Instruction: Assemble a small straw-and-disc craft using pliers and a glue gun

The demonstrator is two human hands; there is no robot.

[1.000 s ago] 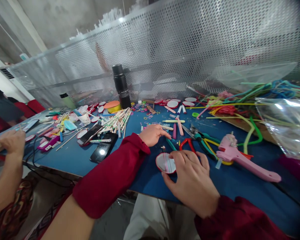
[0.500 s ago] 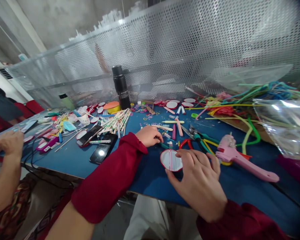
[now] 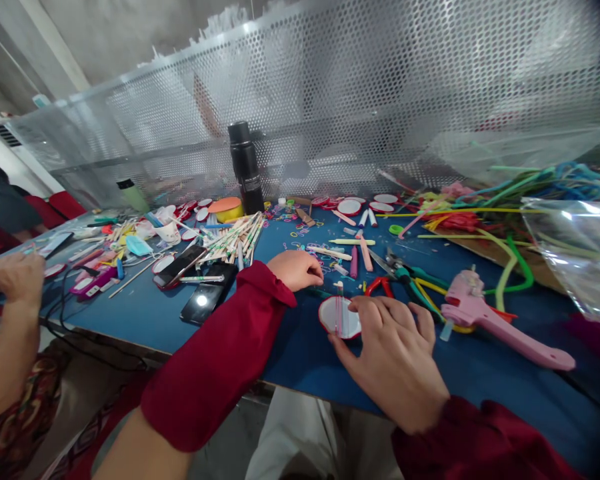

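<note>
My right hand (image 3: 393, 353) has its thumb and index finger at the right edge of a round white disc with a red rim (image 3: 329, 315), which lies at the table's front. A clear narrow strip with pinkish edges (image 3: 339, 313) lies across the disc. Just behind and left of it, my left hand (image 3: 296, 270) is low over the table with thumb and fingertips pinched together. Anything between those fingertips is too small or hidden to make out. Pliers (image 3: 403, 273) and a pink glue gun (image 3: 480, 307) lie beyond and right of my right hand.
Pink and purple pens (image 3: 354, 262), paper sticks (image 3: 235, 241), a phone (image 3: 203, 300) and a black bottle (image 3: 247, 167) stand or lie around. Coloured pipe cleaners (image 3: 520, 190) and a plastic bag (image 3: 580, 247) crowd the right. Another person's hand (image 3: 17, 277) is at far left.
The view has shifted slightly. My left hand stays pinched near the disc, and my right hand keeps its fingers on the disc's edge. Both hands have barely moved.
</note>
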